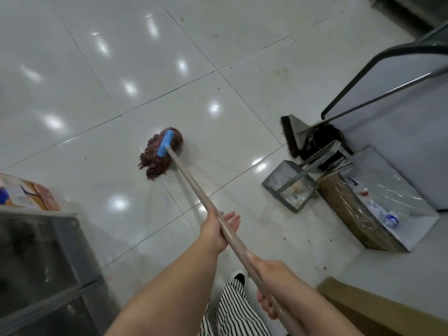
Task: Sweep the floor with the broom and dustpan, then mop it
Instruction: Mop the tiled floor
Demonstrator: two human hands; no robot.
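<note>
The head camera looks down at a shiny white tiled floor (pixel 135 76) with dark lines between the tiles. A mop (pixel 161 154) lies near the middle of the frame, with its brown stringy head flat on the floor and a blue clip on top. Its long pale handle (pixel 194 187) runs down toward the lower right. The left hand (pixel 215 235) holds the handle in the lower middle of the frame, with its fingers wrapped around the stick from below. The right hand (pixel 272 282) holds the handle lower down, nearer the bottom edge, and its fingers are clamped on the stick too. Between the arms, striped black and white trousers (pixel 232 309) show at the bottom. At the right side of the frame a dark broom (pixel 312 139) rests on the floor, its thin handle leaning up to the right. Just below it sits a grey metal dustpan (pixel 288 187) with bits of dirt inside. Both are well apart from the mop. A brown box wrapped in clear plastic (pixel 378 212) lies beside the dustpan. A dark cabinet (pixel 41 265) fills the lower left corner.
</note>
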